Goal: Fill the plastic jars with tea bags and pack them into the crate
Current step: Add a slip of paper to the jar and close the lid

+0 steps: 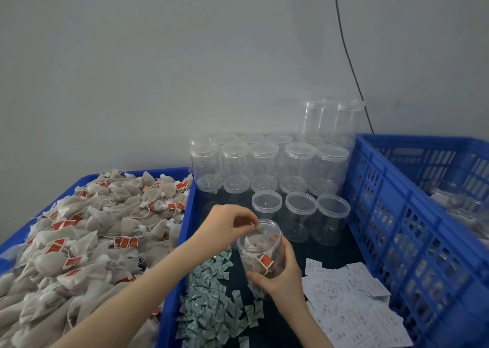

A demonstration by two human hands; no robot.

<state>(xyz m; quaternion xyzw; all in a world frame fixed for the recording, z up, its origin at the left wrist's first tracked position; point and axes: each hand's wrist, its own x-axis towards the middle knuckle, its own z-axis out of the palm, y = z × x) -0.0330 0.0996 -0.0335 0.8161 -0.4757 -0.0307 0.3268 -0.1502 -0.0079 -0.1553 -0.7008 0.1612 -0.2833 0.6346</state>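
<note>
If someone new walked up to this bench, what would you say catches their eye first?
Probably the heap of tea bags with red tags filling the blue tray on the left. Then the two hands at the centre: the right hand holds a clear jar while the left hand drops a bag into it. Behind stand rows of empty jars.

Small packing workshop for tea goods, hand-operated. Evidence, taken from the central blue tray (185, 231): to its left, a bin (87, 179) heaped with loose tea bags (87, 241) bearing red tags; at its far end, rows of identical clear lidded jars (264, 159), some stacked, against a bare grey wall (185, 56); on its floor, a pile of small green sachets (211, 302) and white printed slips (352, 310); to its right, a blue slatted crate (397, 215). A black cable (349, 61) runs down the wall.
</note>
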